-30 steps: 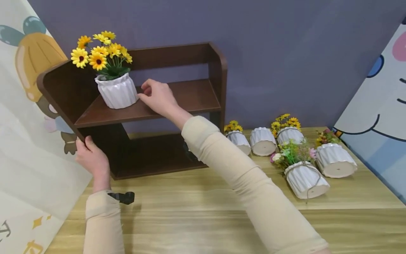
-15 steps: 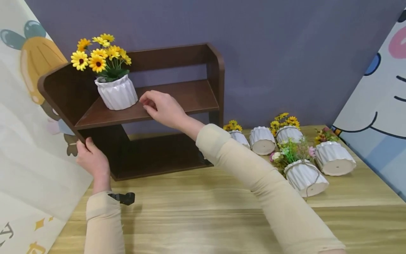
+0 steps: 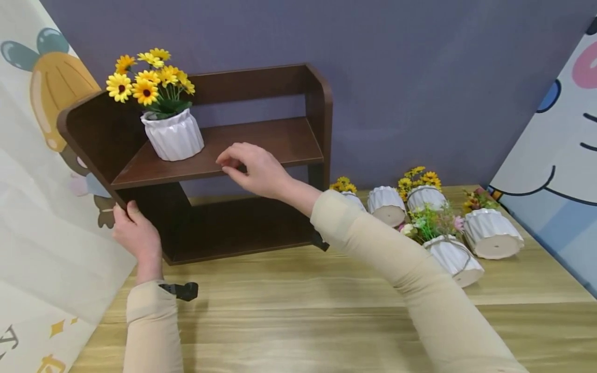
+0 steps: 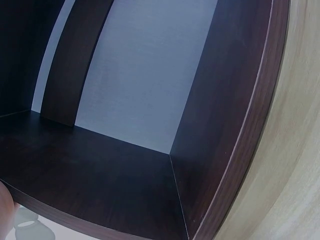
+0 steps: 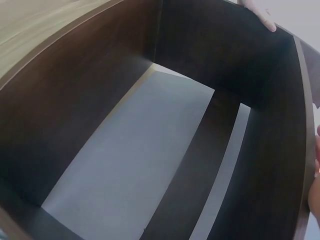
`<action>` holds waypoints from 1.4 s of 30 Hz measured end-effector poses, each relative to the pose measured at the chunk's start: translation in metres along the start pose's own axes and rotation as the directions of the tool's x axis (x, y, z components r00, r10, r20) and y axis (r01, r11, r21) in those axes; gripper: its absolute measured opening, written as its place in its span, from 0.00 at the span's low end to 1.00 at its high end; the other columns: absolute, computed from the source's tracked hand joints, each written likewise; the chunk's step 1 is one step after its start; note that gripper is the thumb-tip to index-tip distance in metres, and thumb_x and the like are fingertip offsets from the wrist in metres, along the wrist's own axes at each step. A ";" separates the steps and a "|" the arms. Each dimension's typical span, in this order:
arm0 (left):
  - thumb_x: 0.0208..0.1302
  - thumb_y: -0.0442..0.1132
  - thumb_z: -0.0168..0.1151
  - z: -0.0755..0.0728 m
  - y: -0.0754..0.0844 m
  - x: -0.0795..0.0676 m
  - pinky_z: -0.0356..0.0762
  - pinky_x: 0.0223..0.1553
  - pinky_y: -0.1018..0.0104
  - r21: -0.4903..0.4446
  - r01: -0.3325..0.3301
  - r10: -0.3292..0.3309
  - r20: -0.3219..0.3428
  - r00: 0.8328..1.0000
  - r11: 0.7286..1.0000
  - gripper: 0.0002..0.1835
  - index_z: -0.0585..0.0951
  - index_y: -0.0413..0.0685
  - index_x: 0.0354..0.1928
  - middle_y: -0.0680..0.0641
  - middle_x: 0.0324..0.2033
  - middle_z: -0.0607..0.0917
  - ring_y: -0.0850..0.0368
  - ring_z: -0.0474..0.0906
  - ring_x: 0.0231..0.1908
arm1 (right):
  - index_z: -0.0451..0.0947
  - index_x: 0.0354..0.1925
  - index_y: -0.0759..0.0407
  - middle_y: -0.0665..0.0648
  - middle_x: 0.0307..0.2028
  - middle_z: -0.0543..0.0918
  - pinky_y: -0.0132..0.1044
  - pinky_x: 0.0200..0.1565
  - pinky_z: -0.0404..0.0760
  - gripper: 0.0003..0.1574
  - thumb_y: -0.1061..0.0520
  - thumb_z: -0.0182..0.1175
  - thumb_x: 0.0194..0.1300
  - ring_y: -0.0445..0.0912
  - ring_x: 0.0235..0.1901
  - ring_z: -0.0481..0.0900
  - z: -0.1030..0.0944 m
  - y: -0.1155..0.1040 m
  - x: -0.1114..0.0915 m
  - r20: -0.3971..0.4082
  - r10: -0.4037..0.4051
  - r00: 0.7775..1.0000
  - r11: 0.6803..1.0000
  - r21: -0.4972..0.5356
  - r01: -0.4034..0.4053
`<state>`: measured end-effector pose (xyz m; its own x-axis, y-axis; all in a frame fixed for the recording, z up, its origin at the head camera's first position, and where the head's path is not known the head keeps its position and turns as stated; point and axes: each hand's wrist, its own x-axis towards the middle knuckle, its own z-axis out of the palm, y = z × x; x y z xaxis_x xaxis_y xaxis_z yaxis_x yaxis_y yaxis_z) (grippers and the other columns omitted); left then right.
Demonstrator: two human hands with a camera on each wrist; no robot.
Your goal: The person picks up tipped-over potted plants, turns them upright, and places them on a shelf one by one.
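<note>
My left hand (image 3: 138, 234) grips the front edge of the dark brown shelf's left side panel, thumb on the inner face. On the upper board of the shelf (image 3: 270, 140), at its left end, a white pleated flowerpot (image 3: 173, 137) stands upright with yellow daisies (image 3: 148, 83). To the right of that pot and apart from it, my right hand (image 3: 256, 168) hovers at the board's front edge, fingers loosely bent and holding nothing. The left wrist view shows the inside of the lower compartment (image 4: 90, 175); a bit of hand (image 5: 260, 12) on the panel edge shows in the right wrist view.
Several white flowerpots lie on their sides at the right of the wooden table (image 3: 261, 311), among them one with pink and green flowers (image 3: 452, 259) and one with reddish flowers (image 3: 494, 233). A grey wall (image 3: 420, 93) rises behind, a printed white panel (image 3: 32, 207) on the left.
My right hand has moved away from the daisy pot, to the right and toward the front edge of the board. The left hand and the pot have stayed in place.
</note>
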<state>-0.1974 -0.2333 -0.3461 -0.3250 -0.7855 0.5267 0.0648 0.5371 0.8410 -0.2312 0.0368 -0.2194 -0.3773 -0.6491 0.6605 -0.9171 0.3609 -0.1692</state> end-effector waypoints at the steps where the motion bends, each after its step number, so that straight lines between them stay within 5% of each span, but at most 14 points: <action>1: 0.67 0.54 0.43 0.000 0.000 -0.001 0.63 0.43 0.47 0.002 -0.006 0.006 -0.001 1.000 1.000 0.25 0.75 0.37 0.42 0.32 0.38 0.79 0.33 0.71 0.40 | 0.77 0.43 0.56 0.49 0.38 0.79 0.27 0.43 0.70 0.11 0.57 0.55 0.63 0.37 0.36 0.73 -0.001 0.000 -0.003 -0.009 -0.014 1.000 1.000 -0.008 0.014; 9: 0.67 0.54 0.44 0.000 0.001 -0.009 0.62 0.41 0.46 0.015 0.009 -0.010 0.026 1.000 1.000 0.24 0.73 0.36 0.42 0.31 0.35 0.77 0.32 0.67 0.35 | 0.79 0.41 0.55 0.48 0.37 0.81 0.34 0.43 0.68 0.09 0.55 0.56 0.62 0.40 0.37 0.74 -0.015 0.000 -0.037 -0.037 -0.073 0.997 0.996 -0.045 0.072; 20: 0.67 0.54 0.43 0.000 -0.001 -0.007 0.62 0.41 0.46 0.027 -0.017 0.017 0.003 1.000 0.999 0.26 0.72 0.33 0.40 0.29 0.34 0.75 0.31 0.66 0.35 | 0.79 0.42 0.50 0.46 0.39 0.80 0.36 0.44 0.67 0.13 0.52 0.48 0.67 0.42 0.41 0.74 -0.030 -0.004 -0.071 0.055 -0.050 0.997 0.987 -0.147 0.058; 31: 0.67 0.54 0.43 0.000 -0.001 -0.005 0.62 0.39 0.48 0.026 -0.006 0.006 -0.002 1.000 1.000 0.25 0.73 0.35 0.40 0.30 0.33 0.75 0.33 0.66 0.34 | 0.79 0.40 0.50 0.47 0.38 0.80 0.38 0.44 0.66 0.13 0.50 0.49 0.66 0.43 0.41 0.75 -0.043 -0.008 -0.104 0.064 -0.073 0.995 0.964 -0.251 0.087; 42: 0.67 0.53 0.43 0.003 -0.001 -0.001 0.60 0.37 0.50 0.035 -0.025 0.025 -0.020 0.999 0.999 0.24 0.71 0.35 0.38 0.32 0.28 0.72 0.34 0.65 0.32 | 0.78 0.44 0.50 0.48 0.40 0.80 0.43 0.48 0.68 0.22 0.42 0.42 0.68 0.45 0.43 0.75 -0.070 0.006 -0.154 0.145 0.064 0.987 0.949 -0.315 -0.015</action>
<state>-0.2004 -0.2324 -0.3479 -0.3041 -0.7777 0.5502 0.0395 0.5668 0.8229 -0.1694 0.1851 -0.2707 -0.4496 -0.7150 0.5354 -0.8241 0.5633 0.0603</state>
